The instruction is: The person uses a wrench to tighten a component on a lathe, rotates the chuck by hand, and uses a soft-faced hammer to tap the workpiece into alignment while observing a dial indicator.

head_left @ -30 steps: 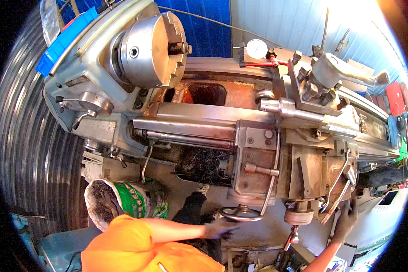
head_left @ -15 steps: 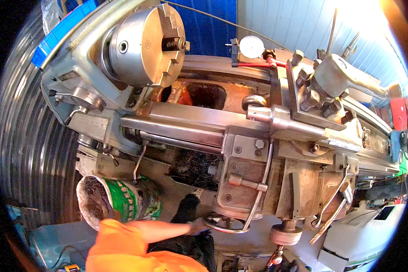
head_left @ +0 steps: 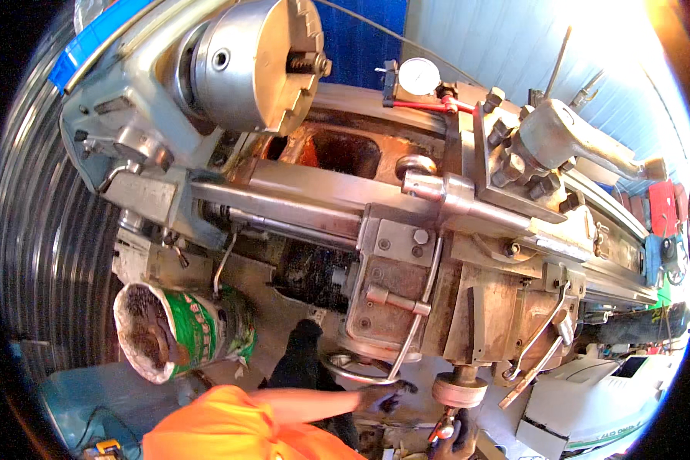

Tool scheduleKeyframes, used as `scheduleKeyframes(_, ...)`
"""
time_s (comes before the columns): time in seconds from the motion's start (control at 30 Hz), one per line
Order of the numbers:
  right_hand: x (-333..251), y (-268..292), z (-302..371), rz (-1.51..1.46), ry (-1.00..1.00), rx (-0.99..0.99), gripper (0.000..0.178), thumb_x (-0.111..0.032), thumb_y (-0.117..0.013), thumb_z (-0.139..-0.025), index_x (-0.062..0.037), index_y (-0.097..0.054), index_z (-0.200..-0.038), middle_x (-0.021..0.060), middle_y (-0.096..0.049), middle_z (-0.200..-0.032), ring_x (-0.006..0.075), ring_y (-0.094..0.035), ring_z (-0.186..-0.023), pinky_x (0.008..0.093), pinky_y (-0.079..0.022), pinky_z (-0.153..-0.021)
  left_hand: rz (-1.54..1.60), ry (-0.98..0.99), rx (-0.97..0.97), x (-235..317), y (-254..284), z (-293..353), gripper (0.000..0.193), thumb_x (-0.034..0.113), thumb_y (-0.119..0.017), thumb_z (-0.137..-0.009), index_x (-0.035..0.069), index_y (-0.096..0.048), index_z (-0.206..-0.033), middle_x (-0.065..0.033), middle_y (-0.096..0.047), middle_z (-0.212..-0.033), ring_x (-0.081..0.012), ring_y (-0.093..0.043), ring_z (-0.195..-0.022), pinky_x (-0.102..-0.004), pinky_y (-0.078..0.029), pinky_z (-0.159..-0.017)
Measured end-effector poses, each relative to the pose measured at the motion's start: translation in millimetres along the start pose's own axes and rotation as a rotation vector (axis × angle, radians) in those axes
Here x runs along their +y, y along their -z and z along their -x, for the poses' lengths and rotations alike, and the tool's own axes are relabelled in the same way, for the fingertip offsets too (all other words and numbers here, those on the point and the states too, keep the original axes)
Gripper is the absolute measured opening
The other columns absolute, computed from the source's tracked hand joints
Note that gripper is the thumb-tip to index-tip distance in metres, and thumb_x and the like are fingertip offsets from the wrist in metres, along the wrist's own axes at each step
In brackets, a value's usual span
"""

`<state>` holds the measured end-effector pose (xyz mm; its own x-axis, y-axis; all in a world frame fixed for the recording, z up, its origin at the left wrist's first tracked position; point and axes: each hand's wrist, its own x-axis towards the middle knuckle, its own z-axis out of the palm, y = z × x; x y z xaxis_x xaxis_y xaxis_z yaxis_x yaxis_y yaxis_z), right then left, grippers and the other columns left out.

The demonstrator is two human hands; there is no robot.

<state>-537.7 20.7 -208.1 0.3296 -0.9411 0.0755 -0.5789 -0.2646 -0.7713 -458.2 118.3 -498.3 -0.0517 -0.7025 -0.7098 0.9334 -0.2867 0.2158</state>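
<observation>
A large metal lathe fills the view. My left hand (head_left: 388, 395), dark and at the end of a bare forearm with an orange sleeve, is just off the right side of the carriage handwheel (head_left: 343, 371). Its fingers are spread, with nothing seen in them. At the lower edge my right hand (head_left: 461, 435) curls against the crank handle (head_left: 443, 423), a silver and red piece below the round cross-slide dial (head_left: 459, 390); part of this hand is cut off. Above the handwheel is the carriage apron (head_left: 387, 287) with a long slanting lever (head_left: 418, 322).
A jawed chuck (head_left: 253, 65) is at upper left. A dial gauge (head_left: 419, 77) on a red arm stands behind the tool post (head_left: 540, 149). A green and white sack (head_left: 195, 333) with an open mouth sits at lower left. A white machine cover (head_left: 590, 399) is at lower right.
My left hand has left the handwheel's left side and moved right, past its rim. My right hand has come into plainer view by the crank handle. The whole view has shifted slightly.
</observation>
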Motion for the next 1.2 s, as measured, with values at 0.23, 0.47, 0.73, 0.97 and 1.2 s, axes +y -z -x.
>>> scheduleKeyframes(0.23, -6, 1, -1, -0.054, -0.051, -0.037, 0.026, -0.01, -0.052, -0.096, 0.0052, -0.063, -0.114, 0.0198, -0.066, -0.103, 0.0319, -0.062, -0.09, 0.0413, -0.049, -0.081, -0.272, 0.034, -0.14, 44, 85, 15, 0.032, 0.028, -0.053, -0.099, 0.007, -0.059, -0.122, -0.0017, -0.062, -0.098, -0.0107, -0.052, -0.073, -0.0285, -0.046, -0.062)
scheduleKeyframes(0.47, 31, 3, 7, -0.06, -0.213, -0.056, 0.027, -0.013, -0.051, -0.097, 0.0049, -0.062, -0.115, 0.0184, -0.066, -0.101, 0.0314, -0.062, -0.089, 0.0395, -0.049, -0.08, 0.03, 0.478, -0.319, 102, 65, 120, 0.025, 0.02, -0.048, -0.102, 0.009, -0.058, -0.121, 0.0027, -0.052, -0.072, -0.0106, -0.042, -0.061, -0.0244, -0.041, -0.058)
scheduleKeyframes(0.73, 8, 1, 5, -0.05, -0.063, -0.034, 0.024, -0.011, -0.056, -0.094, 0.0054, -0.064, -0.11, 0.0196, -0.066, -0.1, 0.0318, -0.061, -0.088, 0.0405, -0.048, -0.079, 0.081, 0.272, -0.366, 43, -29, 54, 0.038, 0.031, -0.056, -0.098, 0.007, -0.058, -0.127, 0.0011, -0.053, -0.08, -0.0122, -0.048, -0.066, -0.0271, -0.041, -0.059)
scheduleKeyframes(0.97, 25, 9, 1, -0.103, -0.088, -0.133, 0.032, -0.018, -0.064, -0.09, 0.0003, -0.065, -0.117, 0.0175, -0.067, -0.099, 0.0314, -0.062, -0.086, 0.0413, -0.049, -0.078, -0.447, -0.123, -0.121, 59, 101, 33, 0.036, 0.029, -0.056, -0.098, 0.008, -0.058, -0.128, 0.0003, -0.062, -0.091, -0.0086, -0.054, -0.074, -0.0266, -0.046, -0.061)
scheduleKeyframes(1.2, 33, 7, 0, -0.025, 0.029, -0.207, 0.037, -0.023, -0.061, -0.094, 0.0013, -0.059, -0.122, 0.0203, -0.065, -0.105, 0.0325, -0.06, -0.095, 0.0417, -0.048, -0.084, -0.073, 0.357, -0.313, 89, -34, 123, 0.03, 0.03, -0.056, -0.098, 0.007, -0.065, -0.115, 0.0065, -0.028, -0.058, -0.009, -0.032, -0.052, -0.0242, -0.029, -0.051)
